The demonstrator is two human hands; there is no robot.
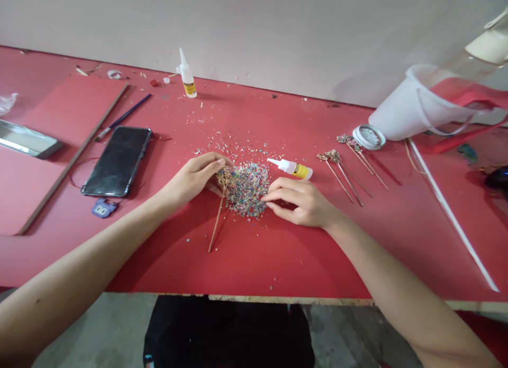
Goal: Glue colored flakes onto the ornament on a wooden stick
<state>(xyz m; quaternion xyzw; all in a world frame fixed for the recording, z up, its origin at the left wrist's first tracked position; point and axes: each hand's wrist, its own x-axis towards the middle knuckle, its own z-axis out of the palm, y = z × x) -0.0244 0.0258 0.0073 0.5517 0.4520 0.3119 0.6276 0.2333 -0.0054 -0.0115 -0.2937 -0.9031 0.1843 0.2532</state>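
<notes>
Fingers of my left hand [198, 173] pinch the ornate head of a gold hairpin [219, 212] beside the glitter pile [248, 188] mid-desk [278, 251]. My right hand [299, 201] rests loosely curled, fingertips touching the pile's near-right edge, holding nothing.

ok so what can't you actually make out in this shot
- Head view: the left hand covers part of the hairpin head, so its ornament is unclear.
- The chips in the glitter pile are too small to tell apart.
- Glue bottle label: too small to read.
- The white bucket is cut off by the right edge.
</notes>
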